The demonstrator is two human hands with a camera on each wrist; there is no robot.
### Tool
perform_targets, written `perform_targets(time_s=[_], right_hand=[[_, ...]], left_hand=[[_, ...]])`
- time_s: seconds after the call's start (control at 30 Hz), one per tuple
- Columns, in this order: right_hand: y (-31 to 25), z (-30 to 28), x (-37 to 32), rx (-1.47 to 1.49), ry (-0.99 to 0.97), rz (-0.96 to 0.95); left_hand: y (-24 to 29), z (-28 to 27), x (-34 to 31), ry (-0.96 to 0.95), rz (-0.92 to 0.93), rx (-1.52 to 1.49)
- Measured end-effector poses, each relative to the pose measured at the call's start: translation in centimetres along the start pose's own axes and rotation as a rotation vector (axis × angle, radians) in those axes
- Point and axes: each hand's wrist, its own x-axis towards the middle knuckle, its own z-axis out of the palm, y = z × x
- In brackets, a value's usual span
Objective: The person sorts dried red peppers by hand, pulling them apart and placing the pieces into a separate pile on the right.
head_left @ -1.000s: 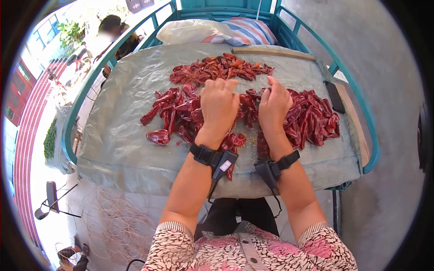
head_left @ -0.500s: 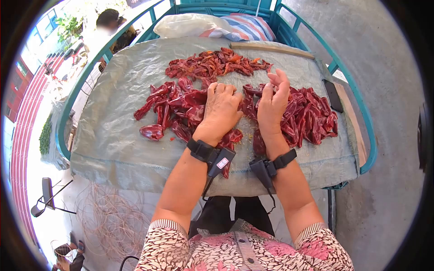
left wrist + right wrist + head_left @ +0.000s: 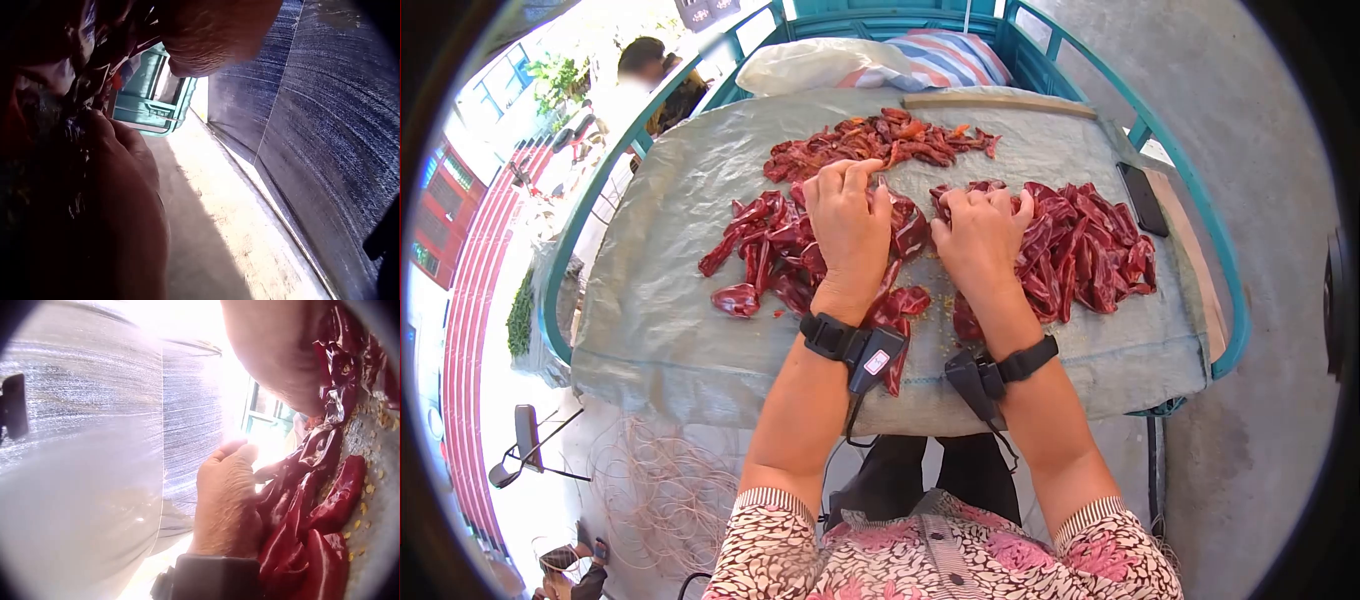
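Note:
Dried red chilies lie in three heaps. My left hand, fingers bent, is over the left heap, beside glossy chilies; what lies under its fingers is hidden. At the near edge of the right heap, my right hand points its curled fingers down among the chilies. In the left wrist view its fingertips pinch at a shiny dark chili. A smaller, more orange heap is farther back. The right wrist view shows chilies with pale seeds strewn beside them.
A grey-green woven sheet covers the bed of a teal-railed cart. A phone and a wooden strip lie on it. Sacks are behind. Another person is beyond the left rail.
My right hand has turned from a raised, half-open pose to fingers down on the chilies. The left hand has shifted left and slightly away, its thumb side now turned up.

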Motion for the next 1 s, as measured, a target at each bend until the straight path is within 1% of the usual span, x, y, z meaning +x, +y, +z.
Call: perform_targets(time_s=[0.1,0.2,0.27,0.3,0.4,0.43,0.5,0.57,0.6,0.67,0.7,0.8,0.83,0.93,1.0], right_hand=[[-0.1,-0.1,-0.5,-0.089,-0.158,-0.081],[0.0,0.2,-0.3,0.079,-0.1,-0.077],[-0.4,0.3,0.3,0.249,0.022,0.019],[-0.5,0.4,0.7,0.334,0.081,0.066],[-0.4,0.7,1.0,0.703,0.161,-0.015],[-0.5,0.6,0.9,0.68,0.166,-0.035],[-0.7,0.5,1.0,0.638,0.181,-0.079],[-0.1,1.4,1.3,0.357,0.205,-0.025],[0.3,1.9,1.4,0.22,0.216,0.002],[0.7,2.4,1.3,0.105,0.144,0.01],[0.8,2.6,1.2,0.048,0.107,0.014],[0.5,2.3,0.8,-0.02,-0.144,0.008],[0.7,2.4,0.8,-0.05,-0.185,-0.038],[0.6,1.8,0.8,-0.021,-0.185,-0.058],[0.7,1.7,0.8,-0.068,-0.165,-0.089]], left_hand=[[-0.4,0.2,0.1,-0.055,0.049,-0.036],[-0.3,0.3,-0.2,-0.145,0.063,-0.083],[0.1,0.3,-0.1,-0.204,0.05,-0.14],[0.0,0.6,-0.3,-0.172,0.117,-0.112],[-0.3,1.0,-0.7,-0.253,0.105,-0.172],[-0.1,0.9,-0.5,-0.24,0.053,-0.208],[-0.1,0.9,-0.5,-0.22,0.038,-0.163],[0.0,0.7,-0.5,-0.225,0.003,-0.072],[0.0,0.7,-0.5,-0.22,0.038,-0.016],[-0.2,0.5,-0.8,-0.215,0.104,0.102],[-0.1,0.6,-0.9,-0.262,0.068,0.097],[-0.3,0.8,-1.2,-0.203,0.09,0.044],[-0.4,0.9,-1.3,-0.235,0.11,0.068],[-1.0,1.2,-1.7,-0.246,0.152,0.054],[-0.9,1.3,-1.8,-0.237,0.155,0.05]])
